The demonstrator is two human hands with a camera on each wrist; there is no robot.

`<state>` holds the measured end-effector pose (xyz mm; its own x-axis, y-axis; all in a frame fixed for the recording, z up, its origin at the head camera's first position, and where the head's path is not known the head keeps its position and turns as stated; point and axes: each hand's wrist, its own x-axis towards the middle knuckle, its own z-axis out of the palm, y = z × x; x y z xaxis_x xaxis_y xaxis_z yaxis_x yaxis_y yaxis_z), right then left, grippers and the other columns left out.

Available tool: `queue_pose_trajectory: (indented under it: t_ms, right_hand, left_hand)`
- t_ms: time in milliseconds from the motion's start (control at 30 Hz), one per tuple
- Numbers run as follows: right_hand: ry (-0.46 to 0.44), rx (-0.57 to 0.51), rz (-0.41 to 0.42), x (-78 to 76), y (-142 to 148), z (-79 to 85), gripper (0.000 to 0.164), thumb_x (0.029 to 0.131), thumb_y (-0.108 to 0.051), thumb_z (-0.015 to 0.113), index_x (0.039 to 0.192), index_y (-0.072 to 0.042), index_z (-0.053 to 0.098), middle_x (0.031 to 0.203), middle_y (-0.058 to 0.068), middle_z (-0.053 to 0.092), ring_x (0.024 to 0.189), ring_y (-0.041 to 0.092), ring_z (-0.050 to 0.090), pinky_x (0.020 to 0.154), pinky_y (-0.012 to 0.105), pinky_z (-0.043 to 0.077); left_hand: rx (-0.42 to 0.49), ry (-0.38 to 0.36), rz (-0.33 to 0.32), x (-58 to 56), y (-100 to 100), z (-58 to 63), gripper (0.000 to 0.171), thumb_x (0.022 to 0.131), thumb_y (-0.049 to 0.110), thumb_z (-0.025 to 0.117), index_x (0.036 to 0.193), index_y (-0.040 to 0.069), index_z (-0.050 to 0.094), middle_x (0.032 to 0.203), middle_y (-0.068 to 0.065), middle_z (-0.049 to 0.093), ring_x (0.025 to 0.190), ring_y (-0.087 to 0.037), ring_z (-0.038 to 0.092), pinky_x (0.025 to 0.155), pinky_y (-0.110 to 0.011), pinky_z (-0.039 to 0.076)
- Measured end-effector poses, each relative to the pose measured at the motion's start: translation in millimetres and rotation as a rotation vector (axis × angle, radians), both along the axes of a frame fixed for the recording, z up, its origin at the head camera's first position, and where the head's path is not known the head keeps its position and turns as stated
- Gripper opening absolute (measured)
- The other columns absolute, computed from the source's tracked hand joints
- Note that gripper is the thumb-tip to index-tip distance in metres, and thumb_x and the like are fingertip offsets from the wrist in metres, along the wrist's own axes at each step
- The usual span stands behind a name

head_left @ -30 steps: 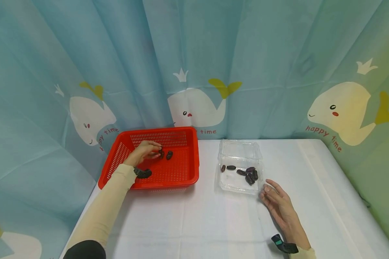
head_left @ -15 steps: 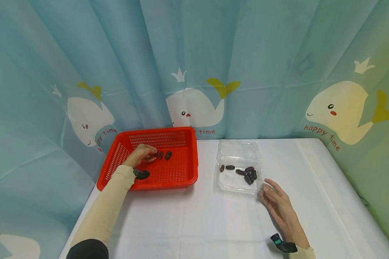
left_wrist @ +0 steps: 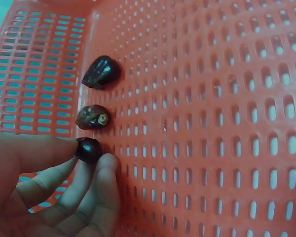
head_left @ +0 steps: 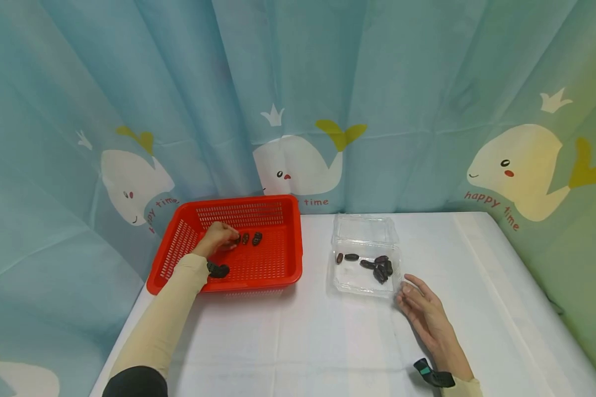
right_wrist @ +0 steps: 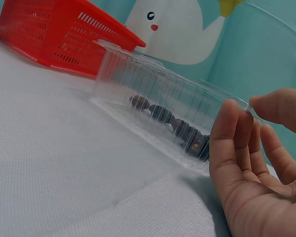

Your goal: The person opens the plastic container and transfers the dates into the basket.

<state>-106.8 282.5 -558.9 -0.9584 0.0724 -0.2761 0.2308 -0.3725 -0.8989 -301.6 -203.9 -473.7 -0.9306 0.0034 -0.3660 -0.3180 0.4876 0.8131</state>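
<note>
A white table (head_left: 328, 342) bears a red basket (head_left: 270, 264); right of it stands an open clear box (head_left: 350, 277), its rim pinched by the right hand (head_left: 429, 317); the left hand (head_left: 218, 238) pinches a dark date (left_wrist: 90, 150) inside the basket, near two more dates (left_wrist: 102, 72).

In the red perforated basket (head_left: 265, 262), three glossy dark dates (left_wrist: 102, 70) are lined up, the end one pinched; right of the basket, more dates (head_left: 379, 275) are held in a lidded clear container (head_left: 350, 280), opened.

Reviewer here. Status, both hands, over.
Left hand pinches dark oval date in red perforated plastic basket, two more dates alongside. Right hand holds edge of open clear plastic box. Nothing visibly in the way.
</note>
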Motion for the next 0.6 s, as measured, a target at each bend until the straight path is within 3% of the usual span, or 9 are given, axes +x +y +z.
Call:
queue_pose_trajectory:
  t_ms: [267,600]
  right_hand:
    - [0.006,-0.014,0.003,0.3,0.2,1.0,0.040,0.107,-0.012,0.057,0.143,-0.018,0.040,0.110,-0.012,0.060,0.096,0.001,0.065,0.091,0.017,0.057]
    - [0.011,-0.018,0.001,0.3,0.3,0.0,0.036,0.107,-0.011,0.056,0.140,-0.020,0.044,0.109,-0.012,0.060,0.096,0.002,0.065,0.090,0.017,0.057]
  left_hand:
    - [-0.046,0.037,-0.004,-2.0,0.0,-4.6,0.026,0.103,0.001,0.055,0.122,-0.015,0.064,0.118,-0.022,0.066,0.098,-0.028,0.069,0.079,-0.033,0.064]
    - [-0.054,0.064,-0.027,-0.5,-1.8,-5.6,0.028,0.103,-0.001,0.051,0.123,-0.017,0.062,0.123,-0.027,0.062,0.082,-0.020,0.068,0.073,-0.031,0.063]
